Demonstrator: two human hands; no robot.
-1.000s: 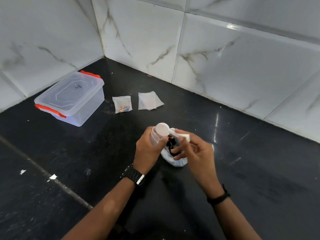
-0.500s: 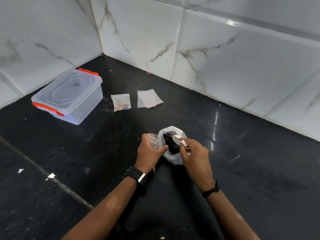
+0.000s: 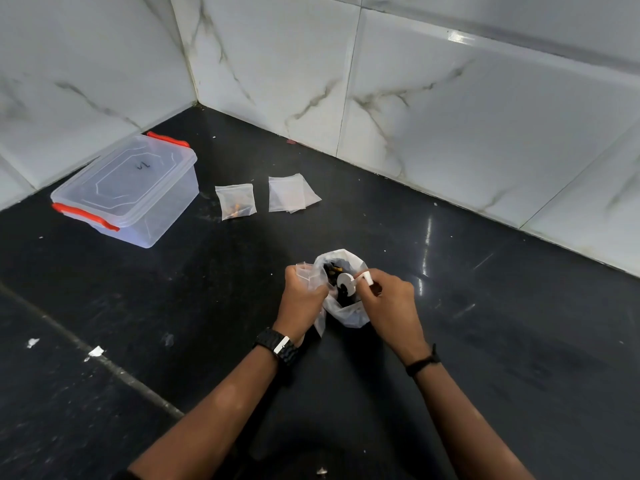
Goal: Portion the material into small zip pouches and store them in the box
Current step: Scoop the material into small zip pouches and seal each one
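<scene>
Two hands work over a white bag [image 3: 349,313] of dark material at six o'clock on the black bench [image 3: 519,341]: this looks like the scooping step. The right hand [image 3: 388,299] pinches the handle of a small white scoop [image 3: 348,284] dipped into the bag's mouth; the left hand [image 3: 301,299] is curled round an empty zip pouch [image 3: 306,271] just beside the bag. Next, the scoop must lift level and tip into that pouch, whose mouth needs holding wide. One filled pouch [image 3: 236,201] lies at eleven o'clock, spare pouches [image 3: 291,194] at twelve, the lidded box [image 3: 128,190] at ten. Hidden: whether the scoop is loaded, and probably the pouch's zip edge, behind the fingers
</scene>
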